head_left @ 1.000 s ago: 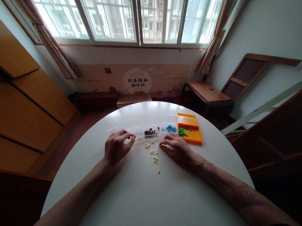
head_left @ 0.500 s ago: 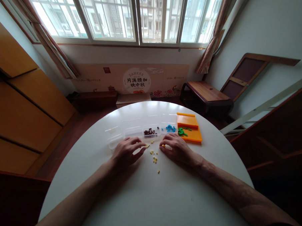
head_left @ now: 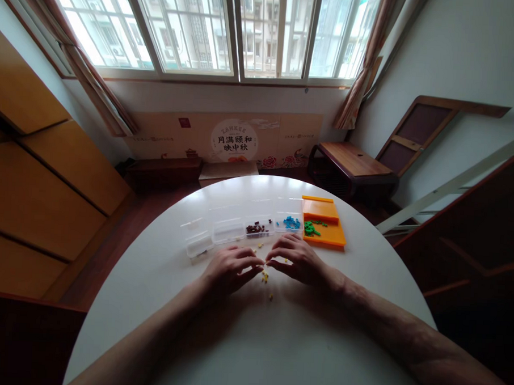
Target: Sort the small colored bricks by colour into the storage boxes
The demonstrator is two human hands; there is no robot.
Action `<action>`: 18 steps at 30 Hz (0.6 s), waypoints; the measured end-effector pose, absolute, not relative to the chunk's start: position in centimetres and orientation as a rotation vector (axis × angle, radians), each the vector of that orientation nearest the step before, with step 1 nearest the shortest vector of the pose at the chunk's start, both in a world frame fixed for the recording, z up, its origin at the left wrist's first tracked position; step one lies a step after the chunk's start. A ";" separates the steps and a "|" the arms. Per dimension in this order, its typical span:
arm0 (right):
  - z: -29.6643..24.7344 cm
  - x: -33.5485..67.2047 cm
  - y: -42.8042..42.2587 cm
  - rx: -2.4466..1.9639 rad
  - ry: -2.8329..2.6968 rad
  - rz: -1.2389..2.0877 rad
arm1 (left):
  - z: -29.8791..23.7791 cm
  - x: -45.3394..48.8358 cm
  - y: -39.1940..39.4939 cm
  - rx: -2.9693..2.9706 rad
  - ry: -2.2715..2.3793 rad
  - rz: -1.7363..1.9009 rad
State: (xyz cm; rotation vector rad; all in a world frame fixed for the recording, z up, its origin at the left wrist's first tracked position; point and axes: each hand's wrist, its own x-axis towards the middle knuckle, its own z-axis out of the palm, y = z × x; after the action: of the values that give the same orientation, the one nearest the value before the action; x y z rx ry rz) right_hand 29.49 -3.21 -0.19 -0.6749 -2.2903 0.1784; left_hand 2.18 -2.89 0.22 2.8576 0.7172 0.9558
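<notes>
My left hand (head_left: 231, 269) and my right hand (head_left: 299, 259) meet above the middle of the white table, their fingertips almost touching. Thumb and index finger are pinched together on each; whatever sits between them is too small to make out. Just below the fingertips lie several tiny yellow blocks (head_left: 265, 277), and a single yellow block (head_left: 270, 297) lies nearer to me. Another yellow block (head_left: 260, 245) is visible behind the fingers. One more yellow piece (head_left: 286, 261) shows beneath my right hand's curled fingers.
Beyond my hands, a row of clear plastic compartments (head_left: 228, 232) holds dark brown pieces (head_left: 256, 228) and blue pieces (head_left: 291, 222). To their right, an orange tray (head_left: 329, 243) carries green pieces (head_left: 311, 229). The round white table (head_left: 250, 340) curves away at both sides.
My hands have come together: the left moved right and the right moved left, both slightly nearer to me. The whole view has shifted down a little.
</notes>
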 end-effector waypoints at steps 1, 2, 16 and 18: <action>-0.2 29.5 -3.2 -0.665 -2.299 0.174 | 0.3 2.2 -2.9 2.849 0.699 0.955; -0.1 29.5 -3.3 -0.654 -2.306 0.169 | 0.3 2.3 -2.9 2.842 0.680 0.955; -0.3 29.0 -3.1 -0.555 -2.275 0.124 | 0.0 2.5 -2.8 2.841 0.656 1.007; -0.4 29.1 -3.1 -0.569 -2.270 0.121 | 0.0 2.4 -2.8 2.850 0.684 1.013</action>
State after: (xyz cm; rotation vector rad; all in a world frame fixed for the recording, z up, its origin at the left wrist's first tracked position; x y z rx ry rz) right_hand 29.05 -3.09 -0.39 -0.5685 -2.2704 0.1206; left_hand 2.44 -2.76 0.01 2.8497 0.6838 1.0125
